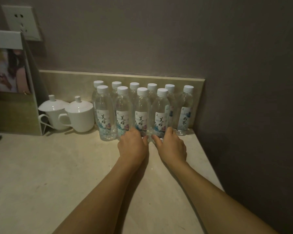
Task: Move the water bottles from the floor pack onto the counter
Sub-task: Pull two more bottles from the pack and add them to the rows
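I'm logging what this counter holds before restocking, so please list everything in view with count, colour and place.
water bottles: ten, clear with white caps, upright in two rows at the back right of the counter; four in front, six behind.
lidded cups: two, white, left of the bottles.
counter: one, pale beige stone, under everything.
picture stand: one, printed picture in a white frame, far left, beside the cups.
wall socket: one, white, on the wall at upper left.
left hand: grips the base of the third front bottle.
right hand: grips the base of the fourth front bottle.
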`<action>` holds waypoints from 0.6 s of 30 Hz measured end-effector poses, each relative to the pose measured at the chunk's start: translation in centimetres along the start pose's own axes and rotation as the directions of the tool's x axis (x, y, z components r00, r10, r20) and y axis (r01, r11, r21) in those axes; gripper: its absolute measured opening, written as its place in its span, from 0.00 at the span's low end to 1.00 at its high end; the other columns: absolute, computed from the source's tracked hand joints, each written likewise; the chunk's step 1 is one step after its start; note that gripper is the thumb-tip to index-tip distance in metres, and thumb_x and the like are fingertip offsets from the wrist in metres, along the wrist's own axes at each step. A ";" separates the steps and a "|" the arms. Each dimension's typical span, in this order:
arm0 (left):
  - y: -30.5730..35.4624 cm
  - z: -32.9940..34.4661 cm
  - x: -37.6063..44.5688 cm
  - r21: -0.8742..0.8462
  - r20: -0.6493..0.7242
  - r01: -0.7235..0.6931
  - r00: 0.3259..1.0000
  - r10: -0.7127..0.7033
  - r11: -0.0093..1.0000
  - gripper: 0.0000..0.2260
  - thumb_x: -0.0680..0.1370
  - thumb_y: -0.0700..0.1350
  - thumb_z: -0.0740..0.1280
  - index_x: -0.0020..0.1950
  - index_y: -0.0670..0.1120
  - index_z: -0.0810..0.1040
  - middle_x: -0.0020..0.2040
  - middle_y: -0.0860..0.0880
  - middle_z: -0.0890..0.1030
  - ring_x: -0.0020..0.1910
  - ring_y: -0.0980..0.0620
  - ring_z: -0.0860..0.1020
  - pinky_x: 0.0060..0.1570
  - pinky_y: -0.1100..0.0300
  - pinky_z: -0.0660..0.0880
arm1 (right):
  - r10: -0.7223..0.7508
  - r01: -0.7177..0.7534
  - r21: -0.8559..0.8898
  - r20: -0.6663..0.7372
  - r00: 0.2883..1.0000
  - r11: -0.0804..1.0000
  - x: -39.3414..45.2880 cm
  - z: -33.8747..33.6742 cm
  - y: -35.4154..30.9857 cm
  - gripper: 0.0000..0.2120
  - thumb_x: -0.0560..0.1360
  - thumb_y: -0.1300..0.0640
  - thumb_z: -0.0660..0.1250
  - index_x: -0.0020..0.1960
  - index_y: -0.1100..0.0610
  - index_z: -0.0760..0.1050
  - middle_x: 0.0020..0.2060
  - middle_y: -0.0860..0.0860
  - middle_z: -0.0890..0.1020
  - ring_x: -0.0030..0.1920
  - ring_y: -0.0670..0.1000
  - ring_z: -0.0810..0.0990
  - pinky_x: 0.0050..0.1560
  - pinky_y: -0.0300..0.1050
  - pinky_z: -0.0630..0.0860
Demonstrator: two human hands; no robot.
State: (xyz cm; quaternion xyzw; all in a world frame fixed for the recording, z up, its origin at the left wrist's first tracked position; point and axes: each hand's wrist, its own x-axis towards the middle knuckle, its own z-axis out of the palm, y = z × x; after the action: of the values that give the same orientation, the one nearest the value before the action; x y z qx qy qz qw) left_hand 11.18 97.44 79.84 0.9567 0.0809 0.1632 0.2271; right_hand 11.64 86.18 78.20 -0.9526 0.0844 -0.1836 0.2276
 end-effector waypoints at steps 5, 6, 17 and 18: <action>-0.1 0.0 0.0 -0.036 0.006 0.003 1.000 -0.002 0.999 0.20 0.79 0.54 0.66 0.64 0.41 0.72 0.57 0.41 0.80 0.58 0.40 0.78 0.53 0.50 0.75 | -0.008 0.008 0.007 0.000 1.000 1.000 -0.2 0.0 0.1 0.25 0.77 0.38 0.60 0.63 0.56 0.66 0.60 0.55 0.77 0.57 0.60 0.78 0.42 0.47 0.67; -0.2 0.0 0.0 -0.051 0.009 0.001 1.000 -0.001 0.999 0.20 0.79 0.54 0.66 0.63 0.41 0.72 0.57 0.41 0.80 0.58 0.40 0.78 0.53 0.49 0.75 | -0.008 0.008 0.018 0.007 1.000 1.000 -0.2 -0.1 0.2 0.24 0.77 0.37 0.60 0.61 0.56 0.66 0.60 0.55 0.77 0.57 0.61 0.78 0.42 0.48 0.67; -1.2 -0.7 -0.4 -0.094 0.043 -0.027 0.999 0.031 0.995 0.14 0.80 0.50 0.65 0.61 0.43 0.78 0.56 0.42 0.80 0.55 0.42 0.79 0.55 0.50 0.77 | -0.002 0.001 0.041 0.017 1.000 0.999 -0.2 0.1 0.2 0.22 0.76 0.40 0.64 0.60 0.55 0.66 0.59 0.54 0.77 0.55 0.60 0.78 0.44 0.49 0.72; -1.1 -0.8 -0.4 -0.092 0.046 -0.033 0.998 0.037 0.995 0.14 0.80 0.49 0.65 0.60 0.42 0.78 0.55 0.42 0.80 0.55 0.42 0.79 0.54 0.50 0.77 | -0.002 0.001 0.040 0.011 1.000 0.999 -0.2 0.1 0.3 0.22 0.76 0.40 0.64 0.60 0.55 0.66 0.59 0.54 0.77 0.55 0.59 0.78 0.44 0.48 0.72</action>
State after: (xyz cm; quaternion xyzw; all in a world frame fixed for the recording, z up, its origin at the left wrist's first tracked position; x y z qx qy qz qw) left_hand 10.44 98.66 79.86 0.9502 0.0513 0.1480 0.2695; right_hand 11.45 86.04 77.95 -0.9489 0.0787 -0.1800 0.2469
